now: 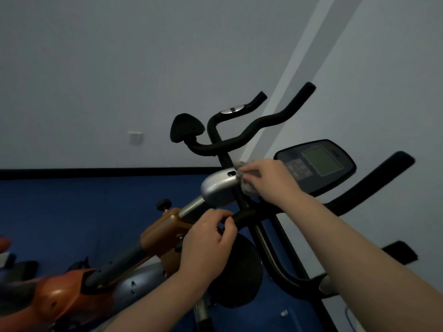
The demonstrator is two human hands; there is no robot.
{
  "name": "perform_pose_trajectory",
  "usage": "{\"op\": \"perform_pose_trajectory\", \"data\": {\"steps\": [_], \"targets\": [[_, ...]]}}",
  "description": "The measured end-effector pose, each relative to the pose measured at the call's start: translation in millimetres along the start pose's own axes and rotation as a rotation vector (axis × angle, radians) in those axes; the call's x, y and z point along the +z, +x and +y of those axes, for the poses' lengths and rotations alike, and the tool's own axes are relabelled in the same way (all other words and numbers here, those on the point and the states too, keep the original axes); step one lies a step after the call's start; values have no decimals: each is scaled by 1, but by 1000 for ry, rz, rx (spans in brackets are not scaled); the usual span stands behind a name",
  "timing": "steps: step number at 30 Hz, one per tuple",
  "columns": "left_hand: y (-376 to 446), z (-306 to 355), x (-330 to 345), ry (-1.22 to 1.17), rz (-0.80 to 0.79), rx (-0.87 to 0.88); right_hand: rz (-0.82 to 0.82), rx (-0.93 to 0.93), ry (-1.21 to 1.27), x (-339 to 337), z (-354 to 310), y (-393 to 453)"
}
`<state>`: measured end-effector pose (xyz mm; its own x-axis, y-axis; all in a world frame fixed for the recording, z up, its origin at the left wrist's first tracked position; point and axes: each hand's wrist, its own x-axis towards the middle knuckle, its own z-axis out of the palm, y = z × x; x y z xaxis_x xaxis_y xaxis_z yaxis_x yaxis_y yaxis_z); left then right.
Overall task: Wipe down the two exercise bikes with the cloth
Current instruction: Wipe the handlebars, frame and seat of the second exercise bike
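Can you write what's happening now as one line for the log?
right hand: presses cloth on silver cover | left hand: grips handlebar end | console: untouched

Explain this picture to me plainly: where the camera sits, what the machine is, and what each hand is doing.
The camera is worn on the person's head and looks down at their own two arms. Ahead stands an exercise bike with an orange and silver frame, black handlebars and a display console. The right hand presses a grey cloth against the silver cover under the console. The left hand has its fingers curled round the near end of a black handlebar grip, apparently steadying the bike. Behind lie a blue floor and a pale wall.
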<state>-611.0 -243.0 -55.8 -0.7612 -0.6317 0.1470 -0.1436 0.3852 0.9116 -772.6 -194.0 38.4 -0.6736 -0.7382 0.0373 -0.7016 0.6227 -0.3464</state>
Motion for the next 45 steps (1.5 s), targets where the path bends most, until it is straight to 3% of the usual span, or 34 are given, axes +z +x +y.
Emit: {"op": "perform_pose_trajectory", "data": {"steps": [9, 15, 19, 23, 25, 31, 37, 40, 45], "targets": [[1, -7, 4, -157, -21, -50, 334, 241, 142, -21, 6, -100], [1, -7, 2, -227, -51, -71, 259, 489, -30, 10, 16, -138], [1, -6, 1, -262, -76, -49, 215, 519, -201, 41, 3, -150], [2, -8, 1, -248, -74, -43, 238, 614, 11, 52, 0, -113], [3, -9, 1, -250, -75, -38, 234, 599, 126, 54, 1, -103], [4, -9, 2, -268, -95, -42, -8, 396, 72, 43, 7, -137], [4, -9, 1, -269, -89, -6, 81, 363, 18, 52, 7, -113], [4, -9, 0, -259, -106, 7, 37, 324, -85, 45, 10, -130], [4, -11, 2, -254, -103, 24, 69, 372, 70, 48, 11, -110]]}}
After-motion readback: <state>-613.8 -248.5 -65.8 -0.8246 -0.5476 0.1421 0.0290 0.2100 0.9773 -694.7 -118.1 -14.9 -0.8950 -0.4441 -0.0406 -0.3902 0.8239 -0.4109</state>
